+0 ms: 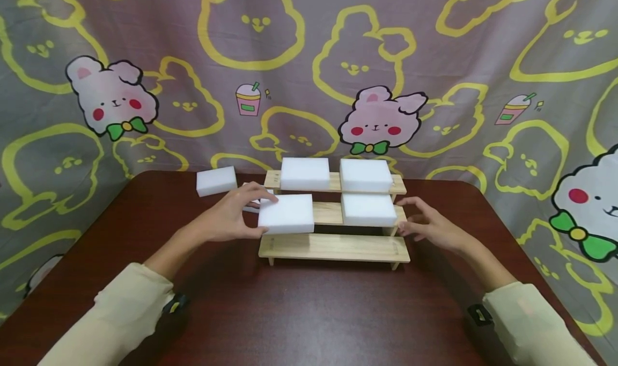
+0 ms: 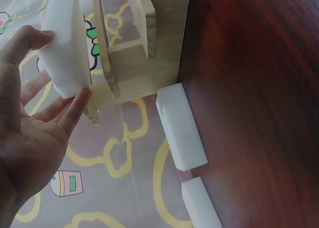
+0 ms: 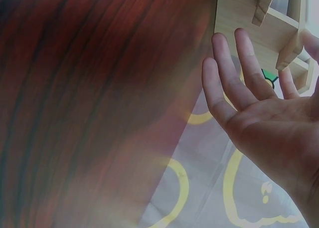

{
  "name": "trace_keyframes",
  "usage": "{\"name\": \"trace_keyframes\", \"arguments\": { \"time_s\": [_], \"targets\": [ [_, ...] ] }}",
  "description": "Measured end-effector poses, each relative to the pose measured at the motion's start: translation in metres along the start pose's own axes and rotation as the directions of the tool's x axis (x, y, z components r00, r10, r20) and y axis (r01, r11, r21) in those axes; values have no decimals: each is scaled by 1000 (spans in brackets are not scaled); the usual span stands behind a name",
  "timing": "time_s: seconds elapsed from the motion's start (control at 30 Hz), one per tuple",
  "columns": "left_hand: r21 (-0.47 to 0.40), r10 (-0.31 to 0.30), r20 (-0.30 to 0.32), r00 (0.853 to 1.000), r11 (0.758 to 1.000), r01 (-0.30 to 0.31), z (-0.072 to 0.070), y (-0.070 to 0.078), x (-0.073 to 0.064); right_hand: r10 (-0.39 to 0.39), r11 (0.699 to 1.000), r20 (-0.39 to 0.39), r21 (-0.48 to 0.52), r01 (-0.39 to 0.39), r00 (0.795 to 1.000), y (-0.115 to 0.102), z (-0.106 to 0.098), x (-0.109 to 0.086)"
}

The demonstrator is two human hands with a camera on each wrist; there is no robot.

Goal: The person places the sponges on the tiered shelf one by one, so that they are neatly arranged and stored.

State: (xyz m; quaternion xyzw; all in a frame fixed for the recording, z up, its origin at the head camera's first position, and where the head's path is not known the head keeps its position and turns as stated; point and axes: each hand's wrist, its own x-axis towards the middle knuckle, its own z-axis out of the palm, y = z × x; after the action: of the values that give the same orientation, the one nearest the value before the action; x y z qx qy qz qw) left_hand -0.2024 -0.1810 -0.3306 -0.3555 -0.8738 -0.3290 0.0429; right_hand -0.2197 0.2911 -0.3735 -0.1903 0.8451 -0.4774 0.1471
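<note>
My left hand [image 1: 224, 216] grips a white sponge block [image 1: 287, 214] by its left end, thumb at the near side and fingers at the far side. The block is at the left part of the middle step of a three-step wooden rack [image 1: 333, 246]; whether it rests fully on the wood I cannot tell. Beside the rack's right end is my right hand [image 1: 434, 227], its fingers loosely bent around nothing, fingertips close to the middle step. On that step's right part lies another white block [image 1: 369, 209]. Two more, a left block [image 1: 305, 173] and a right block [image 1: 366, 174], lie on the top step.
On the dark red table [image 1: 309, 312], left of the rack, lies a white block [image 1: 216, 181]. Another white block [image 2: 182, 128] lies closer to the rack, partly hidden behind my left hand in the head view. A patterned curtain [image 1: 309, 76] hangs behind the table.
</note>
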Motion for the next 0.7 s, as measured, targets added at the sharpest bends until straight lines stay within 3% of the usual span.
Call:
{"name": "trace_keyframes", "arguments": {
  "time_s": [0.3, 0.47, 0.7],
  "targets": [
    [-56, 36, 10, 999, 998, -35, 13, -2, 6, 4, 1000, -1, -21, -4, 1000, -1, -1, 0],
    [-21, 67, -4, 998, 998, -67, 14, -3, 7, 7, 1000, -4, -23, -7, 1000, -2, 0, 0],
    [63, -7, 8, 1000, 998, 6, 11, 1, 3, 18, 1000, -4, -18, -18, 1000, 0, -1, 0]
  ]
}}
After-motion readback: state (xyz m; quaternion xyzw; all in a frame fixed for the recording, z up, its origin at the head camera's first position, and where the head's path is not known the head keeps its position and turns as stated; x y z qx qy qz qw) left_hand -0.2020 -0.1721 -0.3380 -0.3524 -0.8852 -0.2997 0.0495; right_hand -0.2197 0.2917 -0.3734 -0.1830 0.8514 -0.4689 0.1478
